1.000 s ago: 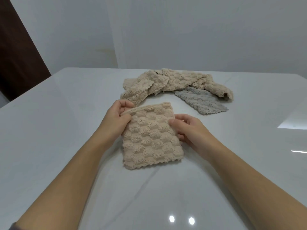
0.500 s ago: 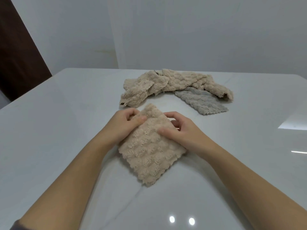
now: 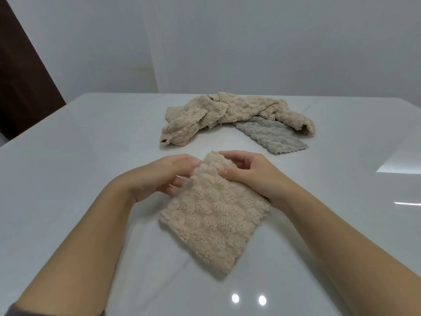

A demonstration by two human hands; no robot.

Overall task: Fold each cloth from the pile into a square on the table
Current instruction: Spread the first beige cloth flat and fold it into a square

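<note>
Head view, from the left: a dark brown door (image 3: 20, 87) stands beside the pale wall (image 3: 250, 42), and the glossy white worktop (image 3: 79, 156) spreads out below them. The left hand (image 3: 159, 176) comes in over the worktop with its fingers curled at the left edge of the folded cloth (image 3: 211, 215), close to the cloth's far corner. Its grip pinches that edge, thumb on top, though the fingertips are blurred. The folded cloth is beige and fluffy, with a raised bubble pattern and scalloped edges. It is folded into a rough square, turned like a diamond, with one corner pointing toward the person. It lies on the near middle of the worktop, its far corner raised between the two hands. The right hand (image 3: 252, 176) holds that far corner, thumb pressed on the top face and forefinger hooked over the tip, so this grip also pinches the cloth. Behind the hands and well apart from them lies the pile (image 3: 227, 112), a rumpled heap of beige cloths of the same fabric. A grey cloth (image 3: 271, 136) spreads flat from under the pile's right end.
</note>
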